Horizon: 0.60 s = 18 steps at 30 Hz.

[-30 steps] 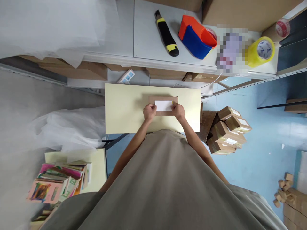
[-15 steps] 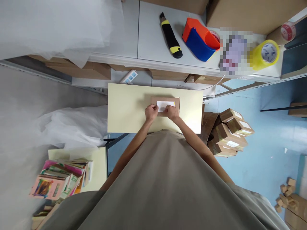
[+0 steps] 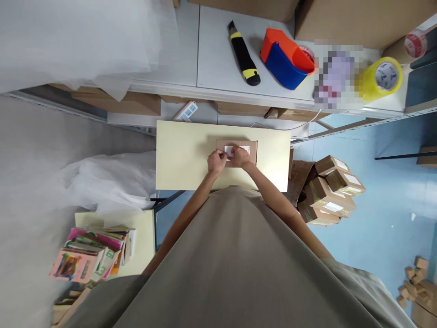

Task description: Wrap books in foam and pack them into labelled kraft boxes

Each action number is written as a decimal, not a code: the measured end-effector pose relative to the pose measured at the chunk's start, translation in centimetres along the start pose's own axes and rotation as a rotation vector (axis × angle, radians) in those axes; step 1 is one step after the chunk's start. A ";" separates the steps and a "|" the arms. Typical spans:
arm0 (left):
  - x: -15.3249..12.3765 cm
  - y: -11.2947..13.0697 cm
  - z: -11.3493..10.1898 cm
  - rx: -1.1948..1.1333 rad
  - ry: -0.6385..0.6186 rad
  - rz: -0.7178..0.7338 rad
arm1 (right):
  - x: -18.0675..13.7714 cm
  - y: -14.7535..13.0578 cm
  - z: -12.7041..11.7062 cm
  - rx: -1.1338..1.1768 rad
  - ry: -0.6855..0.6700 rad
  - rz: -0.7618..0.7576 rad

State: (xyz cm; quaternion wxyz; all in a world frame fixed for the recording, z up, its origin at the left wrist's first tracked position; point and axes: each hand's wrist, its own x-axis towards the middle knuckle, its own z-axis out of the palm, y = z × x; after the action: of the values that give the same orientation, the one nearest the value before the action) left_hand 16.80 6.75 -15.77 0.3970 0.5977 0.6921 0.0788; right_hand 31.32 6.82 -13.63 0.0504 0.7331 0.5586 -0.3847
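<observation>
A flat brown cardboard box [image 3: 253, 159] lies on the pale yellow table in front of me. On its top is a white label [image 3: 228, 149] with a small yellow mark at the right end. My left hand [image 3: 217, 161] is closed at the label's left edge, fingertips pinched together there. My right hand [image 3: 241, 156] reaches over the label from the right, its fingers curled and closed near the left hand. It covers the label's middle. Whether anything is between the right fingertips is too small to tell.
Beyond the pale yellow table [image 3: 184, 155], a grey shelf bears a utility knife [image 3: 244, 57], an orange and blue tape dispenser [image 3: 287, 61] and yellow tape [image 3: 382, 79]. Cardboard boxes [image 3: 329, 193] are piled at right. Books [image 3: 92, 255] and white plastic sheeting [image 3: 109, 177] are at left.
My right hand has moved left along the label, uncovering its right end and coming close to my left hand. The left hand stays at the label's left edge.
</observation>
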 end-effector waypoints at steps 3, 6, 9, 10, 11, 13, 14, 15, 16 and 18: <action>0.1 -0.3 0.0 0.035 -0.011 0.053 | 0.1 0.1 0.2 0.002 0.002 0.004; 0.3 -0.6 0.1 0.071 -0.021 0.075 | 0.3 -0.3 0.3 -0.002 0.007 0.049; 0.4 -0.9 0.0 0.094 -0.043 0.080 | 0.4 -1.0 0.1 -0.014 0.028 0.088; 0.5 -1.0 -0.1 0.092 -0.051 0.082 | 0.5 -1.2 0.0 -0.018 0.037 0.102; 0.5 -1.1 -0.2 0.082 -0.059 0.083 | 0.6 -1.4 -0.1 -0.022 0.049 0.117; 0.6 -1.4 -0.4 0.041 -0.080 0.076 | 0.9 -1.8 -0.4 -0.023 0.079 0.140; 0.6 -1.6 -0.5 0.014 -0.094 0.068 | 1.1 -2.0 -0.6 -0.020 0.094 0.147; 0.6 -1.7 -0.6 -0.014 -0.107 0.061 | 1.4 -2.1 -0.7 -0.014 0.104 0.153; 0.7 -1.8 -0.7 -0.040 -0.117 0.053 | 1.6 -2.2 -0.9 -0.007 0.108 0.158; 0.8 -2.1 -0.8 -0.087 -0.128 0.037 | 1.9 -2.3 -1.2 0.012 0.096 0.167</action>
State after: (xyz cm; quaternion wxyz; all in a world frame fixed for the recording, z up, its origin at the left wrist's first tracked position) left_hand 14.77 7.18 -16.83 0.4644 0.5965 0.6500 0.0776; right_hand 30.15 9.76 -13.18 0.0509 0.7952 0.4947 -0.3469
